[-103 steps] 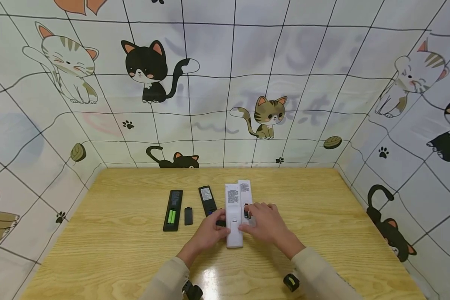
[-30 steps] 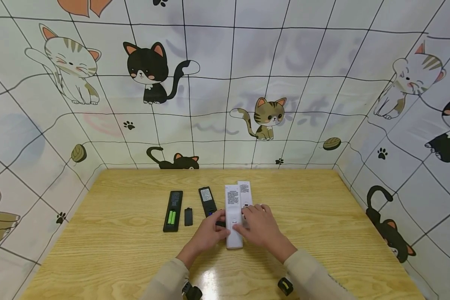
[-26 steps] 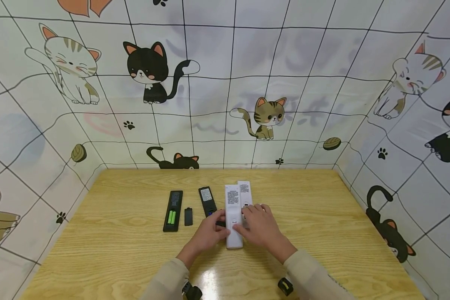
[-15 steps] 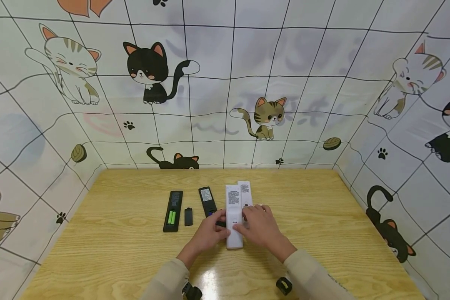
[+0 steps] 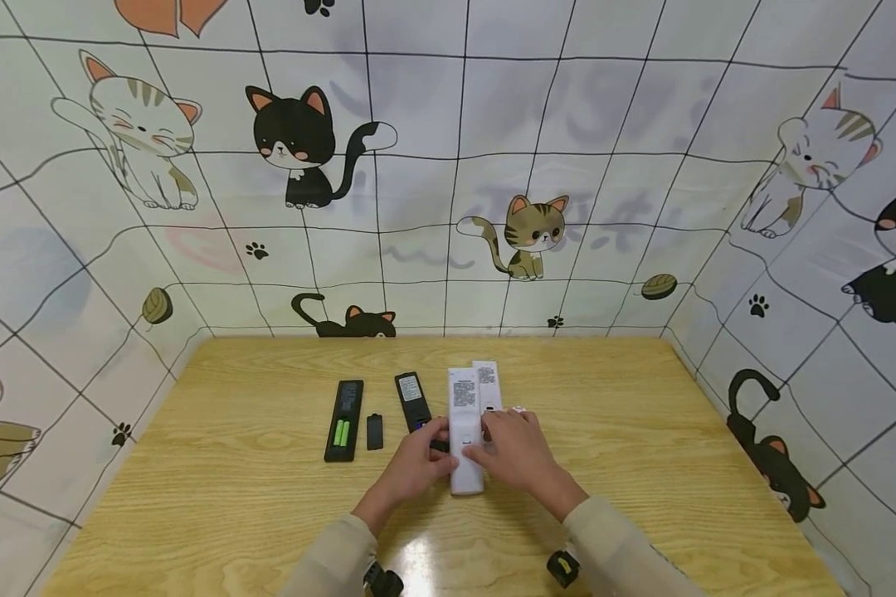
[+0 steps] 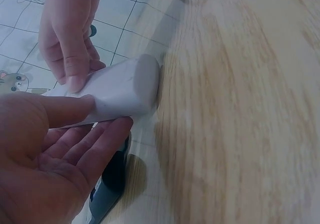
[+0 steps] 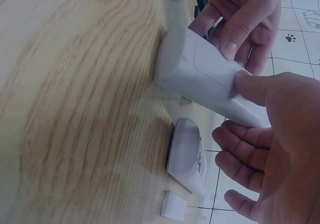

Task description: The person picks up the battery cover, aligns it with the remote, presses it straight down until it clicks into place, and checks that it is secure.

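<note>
A white remote control (image 5: 465, 414) is held back side up between both hands, its printed label at the far end. My left hand (image 5: 416, 460) grips its left edge, thumb on top and fingers underneath, as the left wrist view shows. With its thumb on the battery cover, my right hand (image 5: 518, 452) holds the right side, fingers curled along the edge. A second white remote (image 5: 488, 383) lies just behind to the right, partly hidden by the right hand. In the right wrist view a small white battery cover (image 7: 174, 206) lies beside that second remote (image 7: 186, 149).
To the left lies a black remote (image 5: 349, 398) with green batteries (image 5: 341, 432) exposed, and its loose black cover (image 5: 375, 431) beside it. Another black remote (image 5: 412, 398) is partly behind the left hand. The wooden table (image 5: 254, 497) meets a cat-patterned cloth wall (image 5: 433, 249) at its back.
Since the earliest frame, my right hand has shifted left, its thumb moving from the remote's edge onto its back. It now covers the second white remote's battery compartment. My left hand has stayed put.
</note>
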